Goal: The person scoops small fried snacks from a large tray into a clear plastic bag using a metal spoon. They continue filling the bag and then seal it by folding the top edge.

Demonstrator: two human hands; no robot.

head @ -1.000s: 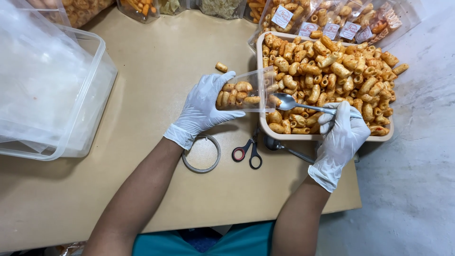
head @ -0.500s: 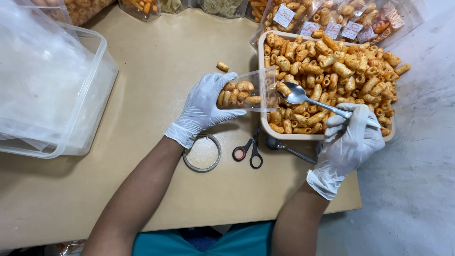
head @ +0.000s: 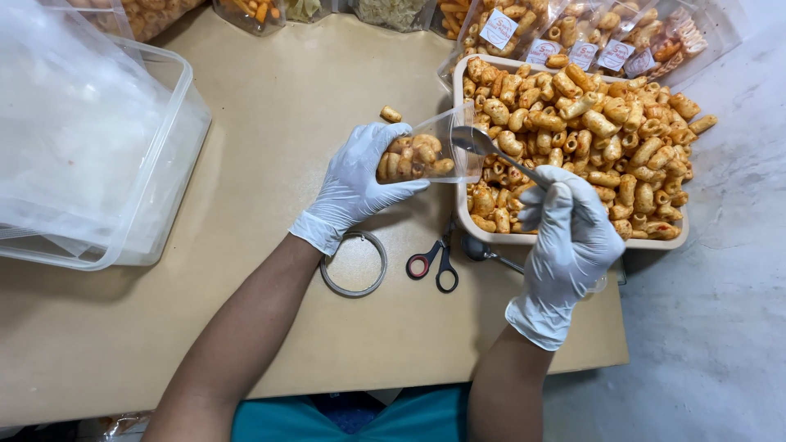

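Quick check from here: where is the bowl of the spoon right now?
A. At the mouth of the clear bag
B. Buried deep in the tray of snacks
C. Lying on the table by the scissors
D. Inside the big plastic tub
A: the right hand holds the spoon with its bowl at the open mouth of the clear bag, which the left hand grips beside the tray.

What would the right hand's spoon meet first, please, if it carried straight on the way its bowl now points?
Most likely the mouth of the clear bag in the left hand: the spoon in the right hand points up-left at it. Depth is unclear.
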